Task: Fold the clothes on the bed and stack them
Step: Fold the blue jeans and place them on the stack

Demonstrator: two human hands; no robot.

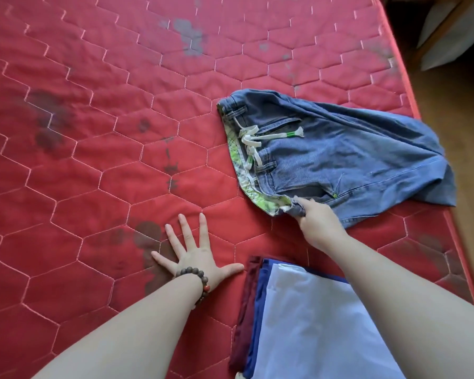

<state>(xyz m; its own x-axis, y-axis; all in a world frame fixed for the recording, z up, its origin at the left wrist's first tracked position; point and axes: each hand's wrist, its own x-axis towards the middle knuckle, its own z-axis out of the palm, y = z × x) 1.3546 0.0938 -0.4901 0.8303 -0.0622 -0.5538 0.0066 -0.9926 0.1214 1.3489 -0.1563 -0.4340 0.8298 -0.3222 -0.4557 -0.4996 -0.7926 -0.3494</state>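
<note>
Right hand (pixel 316 224) pinches the near waistband corner of a pair of blue denim shorts (pixel 340 157), fingers curled round the cloth. Left hand (pixel 196 255) lies flat on the red quilted mattress (pixel 93 132), fingers spread and straight, holding nothing; a beaded bracelet (pixel 195 280) circles that wrist.

The shorts lie unfolded and rumpled toward the right edge of the bed, well beyond the stack. Their waistband, with a white drawstring (pixel 253 143) and green lining, faces left; the legs trail off to the right, so the long axis runs roughly left to right across the mattress.

Close to the person sits a stack of folded clothes (pixel 298 318): a pale white piece on top, blue beneath, maroon at the bottom. Judging by this, most of the folding looks done; the shorts appear to be the only visible garment not yet folded and stacked.
</note>
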